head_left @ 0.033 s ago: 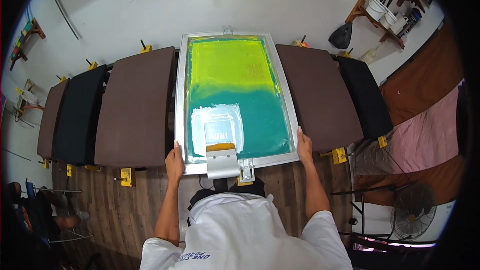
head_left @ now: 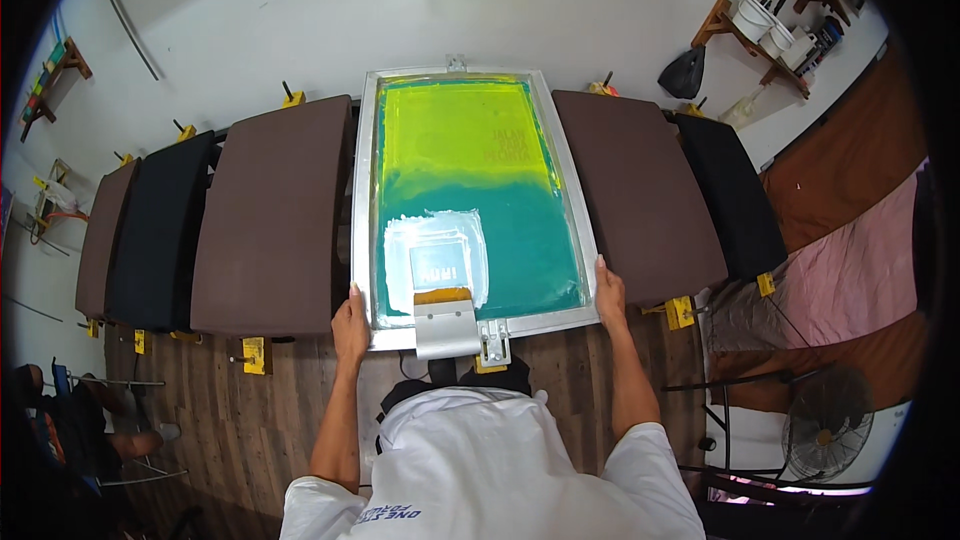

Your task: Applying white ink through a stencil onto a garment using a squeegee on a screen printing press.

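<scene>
A silkscreen frame (head_left: pixel 362 190) of silver metal stretches away in front of me. Its mesh (head_left: pixel 530 240) is teal, with yellow-green ink over the far half and white ink around a design at the near left. My left hand (head_left: pixel 350 328) grips the frame's left side near the front corner. On the opposite side, my right hand (head_left: pixel 610 300) holds the edge, thumb on top; the undersides of both hands are hidden. Between them a squeegee (head_left: pixel 446 332) rests at the near end, its amber blade against the white ink and its metal handle overhanging the front rail.
Brown boards (head_left: pixel 270 220) and black boards (head_left: pixel 160 230) flank the frame, with yellow brackets (head_left: pixel 256 355) at their ends. A metal bracket (head_left: pixel 494 343) sits on the front rail. At right stand a fan (head_left: pixel 825 425) and a shelf (head_left: pixel 755 45) with tubs. Another person's leg (head_left: pixel 130 440) shows at lower left.
</scene>
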Action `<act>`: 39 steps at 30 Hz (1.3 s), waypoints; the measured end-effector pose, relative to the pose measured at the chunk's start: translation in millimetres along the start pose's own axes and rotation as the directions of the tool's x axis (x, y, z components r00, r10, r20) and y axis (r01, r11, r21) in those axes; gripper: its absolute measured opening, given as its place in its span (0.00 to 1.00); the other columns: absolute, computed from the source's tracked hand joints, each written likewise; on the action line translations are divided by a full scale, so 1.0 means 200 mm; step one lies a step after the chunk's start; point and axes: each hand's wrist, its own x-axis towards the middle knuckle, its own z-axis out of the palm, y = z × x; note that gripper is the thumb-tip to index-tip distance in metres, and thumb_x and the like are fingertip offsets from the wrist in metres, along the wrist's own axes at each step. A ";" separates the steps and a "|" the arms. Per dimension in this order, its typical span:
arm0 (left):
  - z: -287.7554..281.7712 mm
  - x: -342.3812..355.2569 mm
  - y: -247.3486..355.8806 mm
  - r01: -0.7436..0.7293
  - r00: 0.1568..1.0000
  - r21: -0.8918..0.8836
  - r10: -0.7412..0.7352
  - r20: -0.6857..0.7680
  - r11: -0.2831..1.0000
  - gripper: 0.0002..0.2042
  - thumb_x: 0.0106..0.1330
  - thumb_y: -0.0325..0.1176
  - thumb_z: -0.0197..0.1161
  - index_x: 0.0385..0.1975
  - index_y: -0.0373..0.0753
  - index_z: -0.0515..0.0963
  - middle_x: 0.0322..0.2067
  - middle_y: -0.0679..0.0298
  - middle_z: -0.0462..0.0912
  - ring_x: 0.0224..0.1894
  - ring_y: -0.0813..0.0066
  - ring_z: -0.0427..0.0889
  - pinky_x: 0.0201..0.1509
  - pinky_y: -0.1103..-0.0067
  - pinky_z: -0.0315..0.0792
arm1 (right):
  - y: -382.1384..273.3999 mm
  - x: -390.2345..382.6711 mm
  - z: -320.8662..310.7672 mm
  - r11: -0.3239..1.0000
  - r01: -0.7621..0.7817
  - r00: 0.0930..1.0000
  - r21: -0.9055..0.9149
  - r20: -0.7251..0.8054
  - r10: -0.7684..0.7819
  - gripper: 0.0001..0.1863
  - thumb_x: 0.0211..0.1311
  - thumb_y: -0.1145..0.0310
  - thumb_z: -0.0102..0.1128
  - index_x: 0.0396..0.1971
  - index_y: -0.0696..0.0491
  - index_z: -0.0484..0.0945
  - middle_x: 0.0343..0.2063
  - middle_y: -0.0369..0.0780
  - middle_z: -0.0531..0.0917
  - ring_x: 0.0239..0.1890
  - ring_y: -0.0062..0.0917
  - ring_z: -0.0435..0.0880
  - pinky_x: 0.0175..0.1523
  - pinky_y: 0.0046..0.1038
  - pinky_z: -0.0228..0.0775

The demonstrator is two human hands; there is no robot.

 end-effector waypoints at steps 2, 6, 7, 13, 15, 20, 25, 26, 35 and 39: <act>0.01 0.00 -0.02 -0.004 1.000 -0.019 0.005 0.016 1.000 0.37 0.73 0.62 0.42 0.28 0.24 0.73 0.24 0.53 0.74 0.29 0.67 0.66 0.36 0.68 0.65 | 0.05 0.01 0.03 0.998 0.037 0.998 0.042 -0.048 -0.035 0.38 0.71 0.38 0.43 0.30 0.67 0.74 0.19 0.46 0.74 0.28 0.26 0.72 0.38 0.37 0.67; 0.00 0.01 -0.05 0.030 0.997 0.031 -0.032 0.071 0.999 0.39 0.73 0.64 0.39 0.39 0.23 0.77 0.33 0.51 0.79 0.35 0.67 0.71 0.44 0.70 0.68 | 0.10 0.03 0.05 0.997 0.035 0.999 0.066 -0.020 -0.033 0.38 0.71 0.38 0.43 0.30 0.66 0.75 0.19 0.47 0.76 0.28 0.26 0.74 0.37 0.37 0.67; 0.00 0.00 -0.07 0.018 0.998 0.008 -0.019 0.061 1.000 0.39 0.73 0.64 0.40 0.38 0.23 0.76 0.32 0.52 0.79 0.35 0.68 0.70 0.43 0.71 0.68 | 0.11 0.04 0.06 0.999 0.029 1.000 0.042 -0.008 -0.029 0.38 0.71 0.38 0.43 0.30 0.66 0.75 0.20 0.47 0.76 0.28 0.26 0.75 0.38 0.37 0.67; 0.05 0.01 -0.15 -0.007 0.999 -0.013 0.007 0.044 1.000 0.38 0.74 0.63 0.39 0.37 0.24 0.77 0.31 0.52 0.78 0.34 0.69 0.70 0.42 0.71 0.68 | 0.03 0.00 0.06 0.991 -0.005 1.000 -0.132 0.024 0.008 0.37 0.72 0.39 0.42 0.29 0.65 0.76 0.22 0.52 0.78 0.28 0.37 0.78 0.39 0.41 0.67; 0.06 0.01 -0.15 -0.003 0.999 -0.011 0.003 0.042 1.000 0.38 0.74 0.63 0.40 0.36 0.24 0.77 0.30 0.53 0.78 0.34 0.69 0.70 0.41 0.72 0.68 | 0.03 -0.02 0.08 0.990 0.036 0.999 -0.138 -0.027 -0.040 0.37 0.72 0.40 0.42 0.30 0.65 0.76 0.23 0.54 0.79 0.30 0.44 0.79 0.39 0.43 0.67; 0.07 0.03 -0.18 0.034 0.999 -0.041 -0.034 0.005 0.999 0.39 0.73 0.63 0.41 0.36 0.23 0.78 0.29 0.53 0.79 0.32 0.70 0.71 0.40 0.71 0.68 | -0.03 -0.04 0.10 0.990 0.055 0.996 -0.128 -0.065 -0.064 0.34 0.74 0.44 0.41 0.32 0.65 0.77 0.28 0.59 0.80 0.36 0.58 0.77 0.41 0.46 0.67; 0.14 0.05 -0.28 0.035 0.995 -0.084 -0.042 -0.087 0.996 0.40 0.73 0.64 0.40 0.36 0.22 0.79 0.28 0.52 0.79 0.32 0.68 0.72 0.39 0.68 0.68 | 0.09 -0.02 0.15 0.997 0.076 0.995 -0.001 -0.062 -0.076 0.30 0.76 0.50 0.41 0.36 0.64 0.79 0.30 0.58 0.81 0.36 0.55 0.79 0.44 0.44 0.69; 0.12 0.06 -0.28 0.089 0.995 -0.030 -0.091 -0.043 0.996 0.40 0.73 0.64 0.40 0.34 0.23 0.79 0.29 0.51 0.80 0.32 0.68 0.73 0.40 0.67 0.69 | 0.12 -0.02 0.16 0.994 0.092 0.991 0.067 -0.105 -0.084 0.29 0.76 0.50 0.40 0.38 0.64 0.80 0.31 0.57 0.82 0.36 0.53 0.80 0.45 0.43 0.69; 0.09 -0.03 -0.19 -0.190 0.968 0.130 0.208 -0.143 0.973 0.27 0.77 0.50 0.45 0.50 0.26 0.73 0.41 0.46 0.77 0.46 0.56 0.76 0.53 0.65 0.69 | -0.11 -0.16 0.12 0.915 0.402 0.849 -0.035 -0.361 -0.386 0.21 0.66 0.78 0.52 0.60 0.57 0.72 0.42 0.46 0.77 0.48 0.36 0.77 0.57 0.37 0.66; 0.01 -0.20 0.04 -0.498 0.852 0.285 0.523 -0.016 0.819 0.23 0.68 0.39 0.60 0.56 0.28 0.69 0.55 0.43 0.71 0.58 0.46 0.70 0.63 0.63 0.64 | -0.43 -0.39 0.06 0.849 0.528 0.848 -0.010 0.059 -0.527 0.03 0.64 0.74 0.60 0.31 0.58 0.78 0.29 0.41 0.79 0.31 0.36 0.78 0.42 0.37 0.68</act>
